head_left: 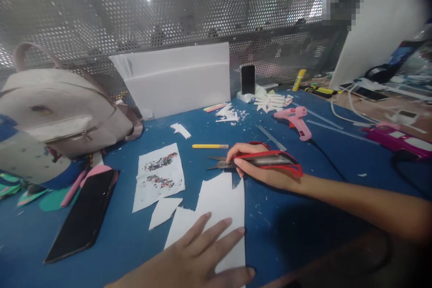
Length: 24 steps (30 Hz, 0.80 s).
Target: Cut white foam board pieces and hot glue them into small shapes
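Note:
My right hand point(248, 162) is closed around red-handled scissors point(221, 163), whose short blades point left and stand apart. They are just above the top edge of a white sheet point(222, 202) with a notched, uneven outline. My left hand point(199, 252) lies spread on the lower part of this sheet. Beside the sheet is a small white offcut point(164, 212). Left of the scissors, a white paper square point(158, 195) carries two heaps of multicoloured glitter bits point(161, 162). A yellow pen point(209, 146) lies beyond the scissors.
A pink glue gun point(297, 121) and clear glue sticks point(326, 129) lie at right, near a magenta device point(398, 139). White scraps point(227, 114) and a propped phone point(248, 78) stand at the back. A black tablet-like slab point(83, 216) and a pale backpack point(60, 103) occupy the left.

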Tool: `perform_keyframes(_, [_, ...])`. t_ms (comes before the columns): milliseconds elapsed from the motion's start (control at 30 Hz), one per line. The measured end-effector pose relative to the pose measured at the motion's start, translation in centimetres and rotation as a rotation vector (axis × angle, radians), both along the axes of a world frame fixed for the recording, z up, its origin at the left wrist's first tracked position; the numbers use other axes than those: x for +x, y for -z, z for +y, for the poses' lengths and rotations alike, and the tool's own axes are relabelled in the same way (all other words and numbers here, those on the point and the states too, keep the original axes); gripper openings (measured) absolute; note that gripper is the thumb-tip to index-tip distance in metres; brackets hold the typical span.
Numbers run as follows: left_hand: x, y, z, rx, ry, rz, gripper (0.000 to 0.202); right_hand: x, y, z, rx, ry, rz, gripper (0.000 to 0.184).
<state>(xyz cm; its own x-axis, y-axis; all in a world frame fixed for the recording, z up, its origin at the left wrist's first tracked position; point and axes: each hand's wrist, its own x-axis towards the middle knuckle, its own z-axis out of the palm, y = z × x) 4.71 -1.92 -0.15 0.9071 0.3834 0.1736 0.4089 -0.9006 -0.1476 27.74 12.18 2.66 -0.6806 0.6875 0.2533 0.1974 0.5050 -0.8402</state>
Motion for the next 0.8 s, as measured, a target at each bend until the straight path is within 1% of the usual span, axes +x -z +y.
perform_keyframes(100, [0.1, 1.4, -0.2, 0.053, -0.014, 0.019, 0.051, 0.4, -0.2, 0.1, 0.083, 0.013, -0.028, 0.015])
perform_keyframes(167, [0.5, 2.2, -0.3, 0.095, -0.032, -0.004, 0.051, 0.5, -0.4, 0.1, 0.118, 0.003, -0.036, 0.014])
perform_keyframes(267, [1.2, 2.8, -0.5, 0.128, -0.045, -0.039, 0.051, 0.8, -0.3, 0.3, 0.160, -0.023, -0.059, 0.013])
perform_keyframes(367, [1.6, 2.7, -0.7, 0.127, -0.057, -0.012, 0.051, 1.3, 0.0, 0.5, 0.198, -0.025, -0.078, 0.010])
perform_keyframes(467, [1.9, 2.3, -0.8, 0.113, -0.056, 0.013, 0.052, 1.8, 0.2, 0.7, 0.198, -0.041, -0.097, 0.009])
perform_keyframes(567, [2.3, 1.8, -0.8, 0.109, -0.025, 0.050, 0.053, 2.0, 0.0, 0.5, 0.181, -0.082, -0.084, 0.011])
perform_keyframes(667, [2.7, 1.4, -0.7, 0.119, -0.027, 0.054, 0.052, 1.9, -0.4, 0.2, 0.163, -0.107, -0.064, 0.013])
perform_keyframes(800, [3.0, 1.4, -0.7, 0.125, -0.030, 0.025, 0.047, 1.4, -0.5, 0.2, 0.168, -0.139, -0.070, 0.018])
